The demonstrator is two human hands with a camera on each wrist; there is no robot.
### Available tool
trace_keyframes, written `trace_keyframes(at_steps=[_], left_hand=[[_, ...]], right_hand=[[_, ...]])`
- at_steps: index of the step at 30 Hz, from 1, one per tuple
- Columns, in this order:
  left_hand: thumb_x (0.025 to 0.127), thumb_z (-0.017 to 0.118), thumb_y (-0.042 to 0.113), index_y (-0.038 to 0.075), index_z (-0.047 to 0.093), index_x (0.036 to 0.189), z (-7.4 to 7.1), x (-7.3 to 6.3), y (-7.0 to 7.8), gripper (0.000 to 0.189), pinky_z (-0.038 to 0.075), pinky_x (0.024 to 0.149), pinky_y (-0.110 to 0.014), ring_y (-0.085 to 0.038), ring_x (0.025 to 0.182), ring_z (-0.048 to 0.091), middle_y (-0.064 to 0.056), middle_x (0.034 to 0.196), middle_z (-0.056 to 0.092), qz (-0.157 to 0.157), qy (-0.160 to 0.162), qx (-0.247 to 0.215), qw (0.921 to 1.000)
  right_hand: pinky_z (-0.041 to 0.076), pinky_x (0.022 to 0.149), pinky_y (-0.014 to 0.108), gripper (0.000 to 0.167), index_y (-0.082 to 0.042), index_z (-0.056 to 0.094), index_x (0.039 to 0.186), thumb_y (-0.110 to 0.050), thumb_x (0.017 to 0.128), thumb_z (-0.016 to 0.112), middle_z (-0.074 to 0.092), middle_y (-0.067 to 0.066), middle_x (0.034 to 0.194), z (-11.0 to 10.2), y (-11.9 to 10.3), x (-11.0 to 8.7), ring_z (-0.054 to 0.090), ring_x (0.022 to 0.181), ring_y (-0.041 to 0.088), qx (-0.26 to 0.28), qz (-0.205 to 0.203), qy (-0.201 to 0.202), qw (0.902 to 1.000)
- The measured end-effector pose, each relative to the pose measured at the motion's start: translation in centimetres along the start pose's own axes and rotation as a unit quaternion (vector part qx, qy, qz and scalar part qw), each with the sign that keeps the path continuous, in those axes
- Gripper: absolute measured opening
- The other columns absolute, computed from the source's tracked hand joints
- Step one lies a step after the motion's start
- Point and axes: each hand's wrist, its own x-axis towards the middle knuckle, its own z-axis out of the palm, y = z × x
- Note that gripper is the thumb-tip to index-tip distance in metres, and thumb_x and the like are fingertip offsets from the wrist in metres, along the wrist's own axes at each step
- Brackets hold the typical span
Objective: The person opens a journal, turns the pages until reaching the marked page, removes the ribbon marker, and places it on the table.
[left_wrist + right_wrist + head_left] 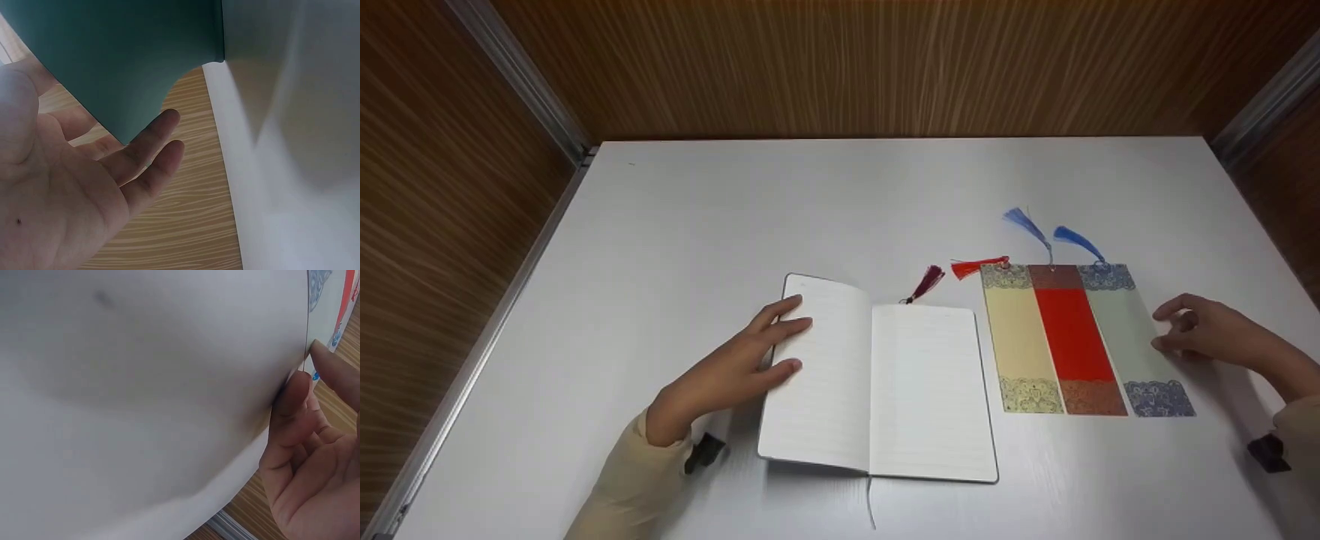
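A notebook [930,390] lies spread on the white table, its pages faintly ruled. My left hand [727,371] holds its left half at the outer edge, with fingertips and thumb over the page; the left wrist view shows the dark green cover [124,56] lifted, some fingers hidden behind it. Three tasselled bookmarks lie side by side right of the notebook: cream [1016,337], red [1072,334] and pale grey-green [1132,330]. The fingertips of my right hand [1211,330] touch the right edge of the grey-green bookmark, index finger and thumb apart.
A dark red tassel [926,285] sticks out above the notebook's right page. Below the spine hangs a thin ribbon [871,502]. Wood-grain panels [885,67] wall the table [735,202] at the back and sides.
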Motion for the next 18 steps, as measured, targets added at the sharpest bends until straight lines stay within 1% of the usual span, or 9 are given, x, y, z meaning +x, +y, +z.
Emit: trace_keyframes(at_steps=[5,9,14,18], left_hand=[[0.099,0.055,0.023,0.009,0.039,0.147,0.39,0.09,-0.17,0.053,0.034,0.111,-0.047,-0.029,0.145,0.029,-0.008,0.161,0.017,0.003,0.009,0.006,0.9999],[0.098,0.055,0.023,0.009,0.04,0.147,0.56,0.11,-0.25,0.053,0.035,0.111,-0.047,-0.029,0.145,0.031,-0.007,0.161,0.018,0.003,0.013,0.009,0.9999],[0.099,0.055,0.024,0.008,0.039,0.147,0.7,0.19,-0.36,0.053,0.035,0.111,-0.048,-0.03,0.145,0.029,-0.008,0.161,0.017,0.005,0.01,0.012,0.9999],[0.099,0.055,0.024,0.008,0.039,0.147,0.8,0.21,-0.45,0.054,0.034,0.111,-0.048,-0.03,0.146,0.028,-0.008,0.162,0.016,0.005,0.008,0.011,0.9999]], right_hand=[[0.048,0.058,0.026,0.057,0.009,0.038,0.128,-0.02,0.087,0.065,0.054,0.01,0.083,0.23,0.31,0.34,0.052,0.07,0.016,0.0,-0.001,0.001,1.0],[0.049,0.061,0.027,0.058,0.009,0.035,0.13,-0.019,0.088,0.065,0.054,0.014,0.087,0.37,0.51,0.34,0.053,0.073,0.02,0.004,0.007,0.003,1.0],[0.051,0.063,0.029,0.06,0.01,0.033,0.131,-0.018,0.088,0.064,0.054,0.018,0.091,0.51,0.53,0.36,0.054,0.075,0.022,0.008,0.009,0.008,0.9999],[0.052,0.063,0.028,0.063,0.01,0.031,0.132,-0.02,0.088,0.064,0.054,0.018,0.092,0.36,0.38,0.32,0.055,0.074,0.021,0.008,0.012,-0.003,0.9999]])
